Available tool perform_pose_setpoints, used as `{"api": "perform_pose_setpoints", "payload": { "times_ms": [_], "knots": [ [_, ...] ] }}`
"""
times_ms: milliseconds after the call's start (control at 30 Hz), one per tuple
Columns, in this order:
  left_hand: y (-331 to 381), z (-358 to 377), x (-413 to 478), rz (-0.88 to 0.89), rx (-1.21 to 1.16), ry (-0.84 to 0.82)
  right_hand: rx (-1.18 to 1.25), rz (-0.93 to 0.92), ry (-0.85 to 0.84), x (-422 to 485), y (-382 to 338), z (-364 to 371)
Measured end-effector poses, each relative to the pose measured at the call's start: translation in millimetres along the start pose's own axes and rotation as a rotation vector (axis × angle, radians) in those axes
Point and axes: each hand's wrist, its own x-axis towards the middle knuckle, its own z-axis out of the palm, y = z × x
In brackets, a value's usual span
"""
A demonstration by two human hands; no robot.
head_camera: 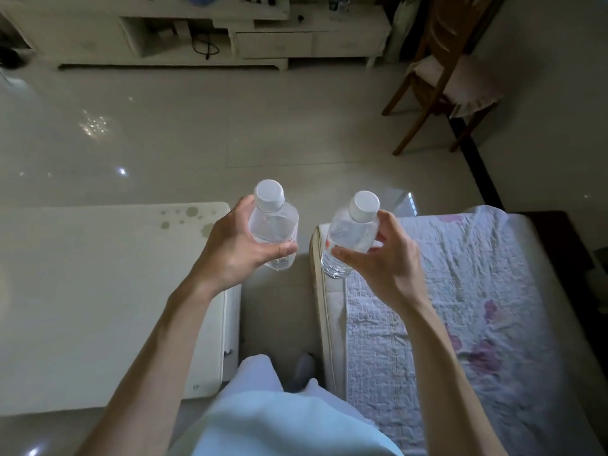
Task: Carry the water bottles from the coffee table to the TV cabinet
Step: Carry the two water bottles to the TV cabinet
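Water bottles are up off the desk (98, 291), one in each hand, in the air over the strip of floor (263, 126) between the desk and a quilted cover (460, 274).

Head view: the left water bottle (273, 225) is small, of clear thin plastic with a rounded shoulder and a wide white screw cap, and is seen almost from above. The left hand (237, 248) wraps round its body, with the thumb lying across the front. The right water bottle (348, 238) is the same kind, its cap leaning to the right and its ribbed clear base showing below. The right hand (385, 261) pinches it at the shoulder, the thumb on the near side and the fingers behind, close under the cap. The two bottles are near each other but do not touch.

Each bottle carries a see-through label with small red marks; the print is too small to read.

The desk top is white and glossy with a rounded corner and brownish ring stains (184, 215) near its far right edge. The quilted cover is pale, stitched in small blocks, printed with pink flowers and edged in cream piping. The floor is of shiny pale tiles. The TV cabinet (197, 37), low and cream-coloured with drawers and an open shelf, stands well apart from the hands across the floor. A wooden chair (444, 77) with a frilled pink cushion stands to its right.
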Motion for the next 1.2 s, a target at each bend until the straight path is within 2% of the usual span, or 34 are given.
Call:
{"api": "perform_pose_setpoints", "payload": {
  "times_ms": [200,367,733,933,1200],
  "knots": [
    [-17,-23,32,-0.057,-0.039,0.097,-0.002,-0.012,-0.085,46,-19,15],
    [-43,-51,81,-0.094,-0.078,0.110,0.004,-0.014,-0.097,99,-43,44],
    [-65,-131,219,-0.037,-0.061,0.032,0.048,0.040,0.009,220,-117,95],
    [-58,-141,276,-0.025,-0.068,0.018,0.040,0.020,0.018,274,-139,107],
    [-36,-128,372,-0.001,-0.008,-0.020,0.088,0.043,0.026,364,-125,95]
  ]
}}
